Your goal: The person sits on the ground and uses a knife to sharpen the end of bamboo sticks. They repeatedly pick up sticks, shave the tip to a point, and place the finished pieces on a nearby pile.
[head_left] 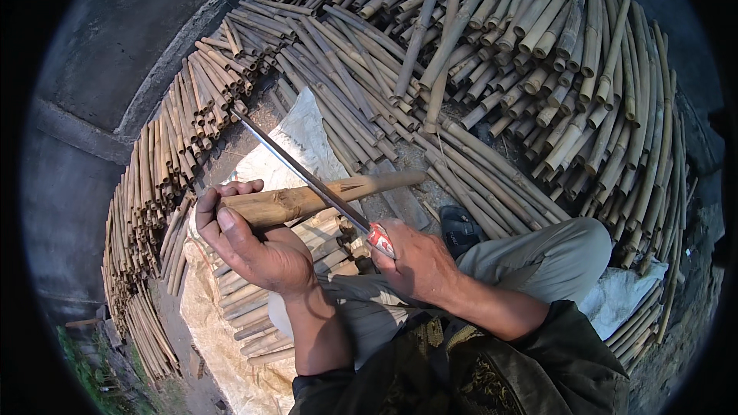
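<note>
My left hand (257, 250) is wrapped around the thick near end of a tan bamboo pole (280, 204). From there the pole runs to the right and tapers, its far part passing above my knee. In my right hand (419, 261) is a long knife (298, 167), its handle end wrapped in something red and white. The thin, straight blade crosses over the bamboo and points up and left, away from me. At the crossing the blade lies against the pole or just above it; I cannot tell which.
Cut bamboo poles (569, 54) are stacked high at the right and far side. More bamboo bundles (169, 138) line the wall (84, 69) at left. Short bamboo pieces (257, 315) lie on pale sacking (204, 292) by my left forearm. My bent leg (538, 257) is at right.
</note>
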{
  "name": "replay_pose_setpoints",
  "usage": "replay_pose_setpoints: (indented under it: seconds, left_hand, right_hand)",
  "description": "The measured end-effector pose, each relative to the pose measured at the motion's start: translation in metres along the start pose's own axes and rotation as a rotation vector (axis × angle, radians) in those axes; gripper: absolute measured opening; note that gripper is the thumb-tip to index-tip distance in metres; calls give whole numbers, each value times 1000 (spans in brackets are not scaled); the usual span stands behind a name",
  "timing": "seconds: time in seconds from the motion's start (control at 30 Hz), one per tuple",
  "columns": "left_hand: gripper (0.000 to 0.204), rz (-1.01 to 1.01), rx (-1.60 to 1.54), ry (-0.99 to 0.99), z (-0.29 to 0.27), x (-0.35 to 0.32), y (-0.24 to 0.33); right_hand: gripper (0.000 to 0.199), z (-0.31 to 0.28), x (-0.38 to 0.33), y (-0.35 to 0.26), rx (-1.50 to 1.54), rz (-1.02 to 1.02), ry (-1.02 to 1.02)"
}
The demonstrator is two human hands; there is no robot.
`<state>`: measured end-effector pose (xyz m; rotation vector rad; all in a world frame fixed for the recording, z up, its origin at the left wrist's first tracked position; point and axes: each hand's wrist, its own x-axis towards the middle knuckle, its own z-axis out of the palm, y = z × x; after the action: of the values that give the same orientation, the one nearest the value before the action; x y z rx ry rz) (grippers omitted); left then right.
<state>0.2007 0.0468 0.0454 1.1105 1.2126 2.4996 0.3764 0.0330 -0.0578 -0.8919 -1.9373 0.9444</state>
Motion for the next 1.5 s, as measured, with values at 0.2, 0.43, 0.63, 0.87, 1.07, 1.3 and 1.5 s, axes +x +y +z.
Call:
replay_pose_setpoints:
  seconds: [0.2,0.43,0.63,0.87,1.07,1.3,1.5]
  left_hand:
    - [39,53,-55,-20,1,7,-15]
    - [50,-16,-75,7,-12,32,41]
    - [48,86,112,79,-29,45,59]
    - [45,75,86,45,-39,49,53]
    - [41,73,101,98,-54,67,46]
    - [37,-24,81,203,-71,79,43]
    - [37,-9,101,293,-84,86,35]
  right_hand:
    - [26,3,8,69,-223,534,-125]
    - [28,1,-13,38,-151,335,-136]
    - [31,14,4,21,-86,444,-339]
    - [28,24,-21,24,106,-51,-161]
    - [33,34,-21,112,-245,677,-261]
    - [33,54,-51,152,-218,736,-181]
    - [33,56,-67,178,-249,638,-199]
